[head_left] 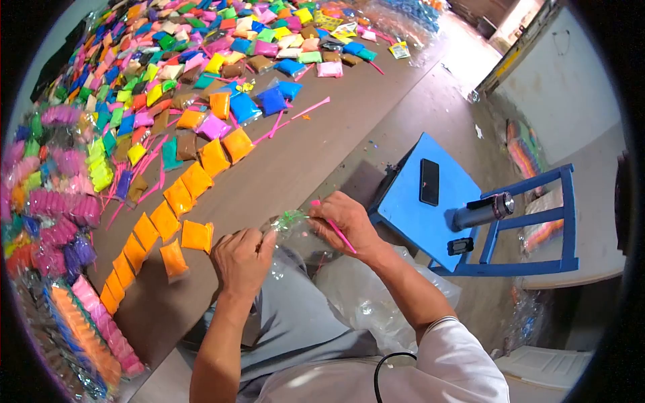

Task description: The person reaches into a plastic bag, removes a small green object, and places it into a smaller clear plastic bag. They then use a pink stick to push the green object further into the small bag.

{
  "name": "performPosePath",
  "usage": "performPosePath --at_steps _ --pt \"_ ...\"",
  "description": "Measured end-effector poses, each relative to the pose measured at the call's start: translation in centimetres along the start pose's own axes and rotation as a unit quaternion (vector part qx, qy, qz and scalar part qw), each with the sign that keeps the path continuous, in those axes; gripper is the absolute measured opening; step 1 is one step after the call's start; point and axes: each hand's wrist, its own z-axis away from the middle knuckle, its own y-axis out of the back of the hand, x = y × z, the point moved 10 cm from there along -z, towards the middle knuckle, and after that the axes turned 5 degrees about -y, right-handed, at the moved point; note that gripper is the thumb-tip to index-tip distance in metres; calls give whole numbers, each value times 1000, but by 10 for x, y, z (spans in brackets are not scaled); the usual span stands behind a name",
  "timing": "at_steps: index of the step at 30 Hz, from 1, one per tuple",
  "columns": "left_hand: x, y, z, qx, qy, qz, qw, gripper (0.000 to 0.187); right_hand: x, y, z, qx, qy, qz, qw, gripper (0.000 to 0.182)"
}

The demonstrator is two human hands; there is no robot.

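Observation:
A clear plastic bag (295, 227) with green print is stretched between my two hands, above my lap. My left hand (242, 260) is closed, its thumb and fingers pinching the bag's left side near the table edge. Closed too, my right hand (346, 221) grips a thin pink plastic stick (341, 236) and has its fingertips at the bag's right side. Just left of my left hand, an orange packet (197, 236) and another orange packet (174, 260) lie on the table (269, 168). Beyond them runs a slanting row of several orange packets (164, 220).
A large heap of colourful packets (201, 60) covers the table's far side, with pink sticks among them. Bundled packets (64, 208) lie at the left. On my right, a blue chair (423, 221) holds a phone (428, 182) and a metal flask (480, 211). A big clear bag (376, 295) lies beside my legs.

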Motion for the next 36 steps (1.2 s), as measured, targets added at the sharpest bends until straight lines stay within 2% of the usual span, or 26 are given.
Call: performPosePath --at_steps 5,7,10,17,20,22,25,28,29,31,32,34,35,36 --pt "2 5 1 -52 22 69 996 29 -8 6 1 37 30 -12 999 22" --pt "-3 4 2 -68 59 109 990 26 -17 10 -1 62 56 -25 996 25" --pt "-2 13 -3 -41 51 151 986 18 -23 16 -1 117 87 2 989 26" --pt "-1 16 5 -44 18 79 996 16 -19 9 8 171 103 46 979 26" --pt "-5 13 9 -46 37 83 995 21 -21 3 8 171 115 56 977 26" --pt "-12 12 10 -77 97 153 980 24 -20 1 6 159 117 32 980 26" --pt "-15 13 9 -94 119 195 969 29 -27 4 0 174 123 33 976 26" --pt "-7 16 3 -96 93 176 975 31 -34 4 -9 183 146 6 972 25" --pt "-9 11 4 -95 93 176 975 31 -33 4 -11 183 147 6 972 25" --pt "-14 8 7 -33 64 105 992 27 -25 -12 -22 102 120 18 987 24" --pt "-15 5 7 -32 64 105 992 27 -25 -10 -23 102 121 18 987 24" --pt "-16 6 8 -17 72 15 997 22 -16 -16 -29 32 76 28 996 25" --pt "-17 1 9 -16 74 15 997 22 -18 -11 -29 31 77 28 996 25" --pt "-13 2 9 4 52 -24 998 19 -11 -2 -30 28 34 4 999 26"
